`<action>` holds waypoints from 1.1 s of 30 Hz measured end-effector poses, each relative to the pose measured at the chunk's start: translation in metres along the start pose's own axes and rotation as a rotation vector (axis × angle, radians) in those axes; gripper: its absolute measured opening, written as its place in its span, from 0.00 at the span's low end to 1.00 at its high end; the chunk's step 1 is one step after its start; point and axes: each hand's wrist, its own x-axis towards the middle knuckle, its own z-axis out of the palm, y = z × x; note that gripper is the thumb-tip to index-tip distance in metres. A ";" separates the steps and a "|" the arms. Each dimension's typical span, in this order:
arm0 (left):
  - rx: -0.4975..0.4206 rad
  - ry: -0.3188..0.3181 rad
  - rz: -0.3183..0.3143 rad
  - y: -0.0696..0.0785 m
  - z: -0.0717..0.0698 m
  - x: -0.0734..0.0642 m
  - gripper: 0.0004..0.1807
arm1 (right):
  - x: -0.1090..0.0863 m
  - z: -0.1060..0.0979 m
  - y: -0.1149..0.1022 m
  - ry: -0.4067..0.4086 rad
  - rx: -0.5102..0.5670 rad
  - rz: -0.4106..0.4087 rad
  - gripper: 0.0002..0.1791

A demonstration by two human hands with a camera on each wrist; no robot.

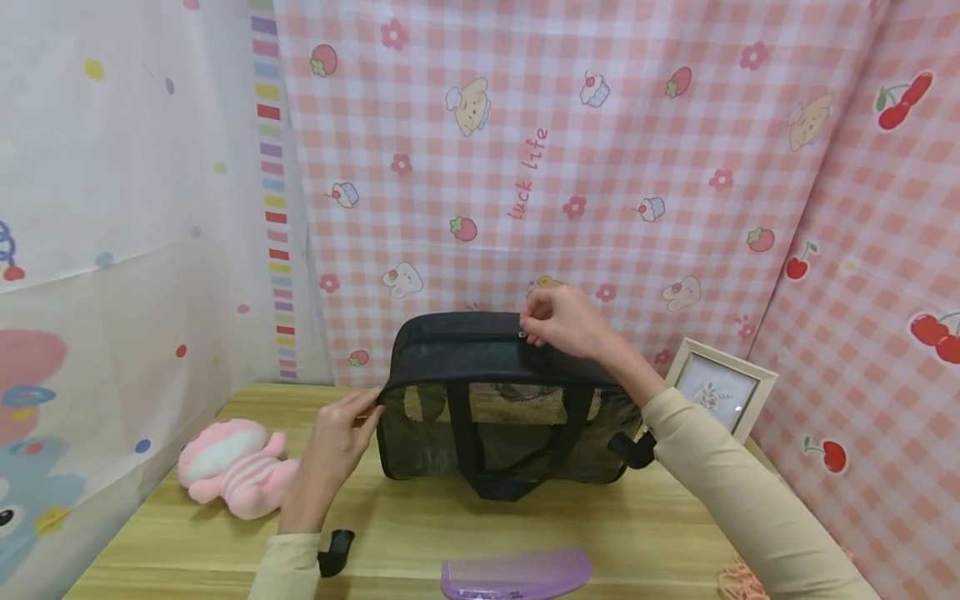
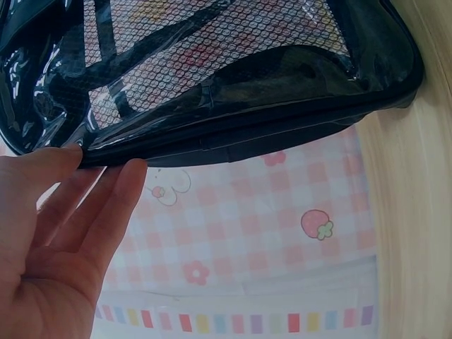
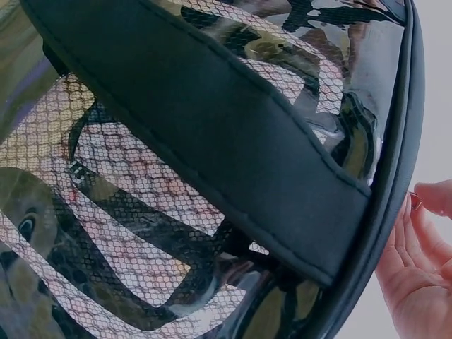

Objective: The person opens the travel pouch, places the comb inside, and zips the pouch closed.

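A black travel bag (image 1: 510,437) with clear sides, mesh panels and dark strap handles stands upright on the table. At the bag's top left corner my left hand (image 1: 336,442) pinches the edge between thumb and fingers; the left wrist view shows this dark piped edge (image 2: 205,138) close up. My right hand (image 1: 568,321) is over the top panel, thumb and forefinger pinching a small metal zipper pull (image 1: 522,334) near the middle of the zipper. In the right wrist view, the broad strap (image 3: 205,141) crosses in front of the mesh, and the fingers (image 3: 413,261) show beyond the rim.
A pink plush toy (image 1: 236,468) lies left of the bag, by my left forearm. A purple comb (image 1: 517,575) lies at the table's front. A framed picture (image 1: 712,387) leans at the back right. Pink cords (image 1: 738,581) lie beneath my right sleeve. Patterned cloths surround the wooden table (image 1: 397,533).
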 end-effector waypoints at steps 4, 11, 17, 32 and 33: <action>-0.006 0.002 0.002 -0.001 0.001 0.000 0.16 | 0.000 0.000 0.000 0.001 0.001 0.007 0.06; -0.019 0.023 0.027 -0.003 0.002 -0.001 0.15 | -0.001 0.000 -0.003 0.004 -0.003 0.000 0.06; -0.025 0.011 0.015 -0.002 0.001 0.000 0.14 | -0.002 0.000 -0.002 0.004 0.010 -0.014 0.06; -0.009 0.018 0.021 -0.002 0.003 -0.001 0.15 | 0.007 0.008 -0.012 -0.007 -0.017 -0.051 0.06; -0.009 0.020 0.025 -0.002 0.003 0.000 0.15 | 0.007 0.008 -0.012 -0.007 -0.017 -0.055 0.06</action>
